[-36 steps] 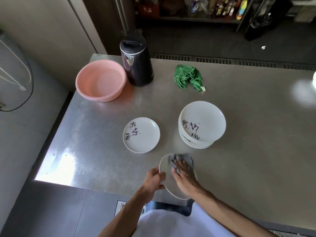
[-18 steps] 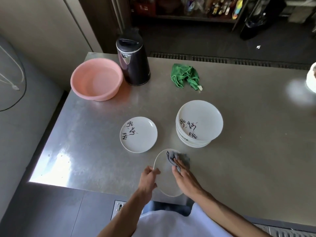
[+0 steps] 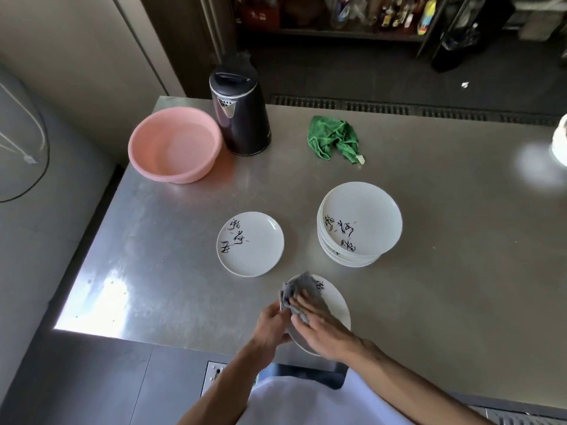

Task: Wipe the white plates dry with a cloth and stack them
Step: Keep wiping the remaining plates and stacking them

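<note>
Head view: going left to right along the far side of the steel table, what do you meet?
Pink basin → black kettle → green cloth → white object, cut off by the picture's right edge.

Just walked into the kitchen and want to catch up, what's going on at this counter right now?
A person is drying a white plate over the near edge of the steel counter. The left hand grips the plate's rim while the right hand presses a grey cloth flat against its face. A single plate lies alone on the counter, and a stack of plates sits to its right.
</note>
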Motion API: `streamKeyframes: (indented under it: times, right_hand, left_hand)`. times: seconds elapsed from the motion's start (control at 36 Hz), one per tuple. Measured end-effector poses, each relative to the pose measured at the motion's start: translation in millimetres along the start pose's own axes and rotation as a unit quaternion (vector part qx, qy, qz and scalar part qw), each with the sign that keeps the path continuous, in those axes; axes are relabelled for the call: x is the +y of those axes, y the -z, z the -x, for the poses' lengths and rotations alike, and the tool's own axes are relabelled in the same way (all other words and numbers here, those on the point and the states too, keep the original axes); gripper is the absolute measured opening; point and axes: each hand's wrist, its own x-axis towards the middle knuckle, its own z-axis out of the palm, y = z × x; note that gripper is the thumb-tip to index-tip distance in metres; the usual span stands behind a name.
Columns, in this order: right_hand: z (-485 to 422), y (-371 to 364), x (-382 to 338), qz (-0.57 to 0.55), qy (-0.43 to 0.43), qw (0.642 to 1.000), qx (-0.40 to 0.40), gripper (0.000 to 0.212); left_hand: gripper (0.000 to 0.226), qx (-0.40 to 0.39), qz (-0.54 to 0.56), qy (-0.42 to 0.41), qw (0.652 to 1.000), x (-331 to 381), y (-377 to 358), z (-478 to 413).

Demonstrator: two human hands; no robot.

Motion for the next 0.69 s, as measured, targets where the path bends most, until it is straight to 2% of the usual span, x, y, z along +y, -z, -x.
streamKeyframes:
  times: [0.06,0.14,0.19,0.25,0.31,0.36,0.42,0.47,0.53,0.61,0.64,0.69]
  right_hand:
    - [-3.1,0.5,9.3,0.032,-0.03,0.999,0.007,0.055]
    - [-8.8,6.2,18.1,0.131,-0.101,0.983,0.075,0.055]
    - [-8.6,7.7,18.6,0.135,-0.126,0.978,0.092,0.058]
    - [-6.7,6.4,16.1,0.068,-0.112,0.988,0.086,0.058]
    - [-1.7,10.4,8.0,-0.054,-0.081,0.992,0.075,0.054]
    - [4.9,16.3,-2.3,-0.159,-0.054,0.984,0.052,0.051]
    - [9.2,17.6,-10.2,-0.175,-0.023,0.984,0.026,0.048]
    - [9.2,16.5,-13.0,-0.155,-0.006,0.988,0.011,0.047]
    - [3.8,16.4,-9.0,-0.088,0.001,0.996,0.013,0.049]
    - [-5.3,15.7,3.0,0.012,-0.076,0.997,0.015,0.058]
    - [-6.8,15.1,4.9,0.021,-0.105,0.994,0.012,0.06]
    - [-7.0,9.6,6.5,0.003,-0.077,0.997,0.006,0.06]
  left_hand:
    - [0.028,0.01,0.009,-0.004,1.0,-2.3,-0.1,-1.5]
    - [0.04,0.039,0.048,-0.007,0.998,-8.9,-0.5,-5.9]
    - [0.042,0.058,0.091,-0.005,0.994,-11.9,-2.9,-7.2]
    - [0.035,0.09,0.106,0.002,0.99,-9.7,-5.1,-7.0]
    - [0.013,0.126,0.078,-0.006,0.989,-5.8,-4.9,-8.6]
    - [0.024,0.133,0.039,-0.018,0.99,-1.0,-2.8,-8.9]
    - [0.032,0.114,0.025,-0.026,0.993,2.5,-1.7,-6.9]
    - [0.031,0.079,0.024,-0.03,0.996,4.3,0.9,-3.4]
    - [0.033,0.037,0.021,-0.034,0.998,4.8,4.4,-2.3]
    - [0.037,0.027,0.016,-0.032,0.999,7.3,4.3,-0.7]
    - [0.034,0.03,0.018,-0.031,0.999,8.2,3.2,0.0]
    - [0.033,0.021,0.015,-0.035,0.999,10.4,0.8,0.3]
